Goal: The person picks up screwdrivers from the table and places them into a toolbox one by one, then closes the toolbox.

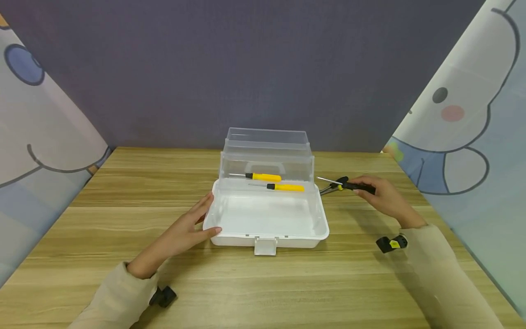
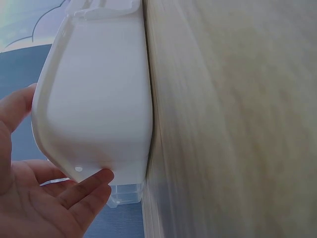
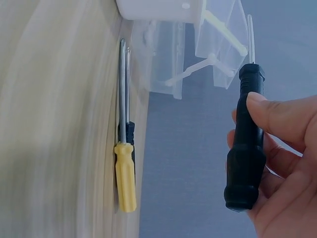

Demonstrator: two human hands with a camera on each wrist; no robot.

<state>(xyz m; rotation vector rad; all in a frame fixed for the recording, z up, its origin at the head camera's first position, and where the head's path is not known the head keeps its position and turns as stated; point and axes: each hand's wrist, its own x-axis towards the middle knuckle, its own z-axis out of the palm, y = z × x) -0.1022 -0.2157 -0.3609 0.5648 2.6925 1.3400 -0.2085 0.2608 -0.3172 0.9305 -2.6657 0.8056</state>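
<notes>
A white toolbox [image 1: 234, 241] stands with its clear tiered trays [image 1: 267, 145] raised at the back. Two yellow-handled screwdrivers, one [image 1: 266, 177] behind the other [image 1: 287, 187], lie in the tiers. My left hand [image 1: 191, 232] rests against the box's left end, thumb on the front rim, fingers [image 2: 86, 191] fairly straight along the outer wall. To the right of the box, my right hand [image 1: 386, 198] grips a black-handled screwdriver [image 3: 245, 144] by its handle, held above the table with its shaft pointing toward the trays.
Below the right hand, a yellow-handled screwdriver [image 3: 125, 178] and a black-handled one [image 3: 131, 130] lie side by side on the wooden table [image 1: 135, 205]. A dark panel [image 1: 263, 68] rises behind the table. Cartoon-printed walls [image 1: 464, 105] stand at both sides.
</notes>
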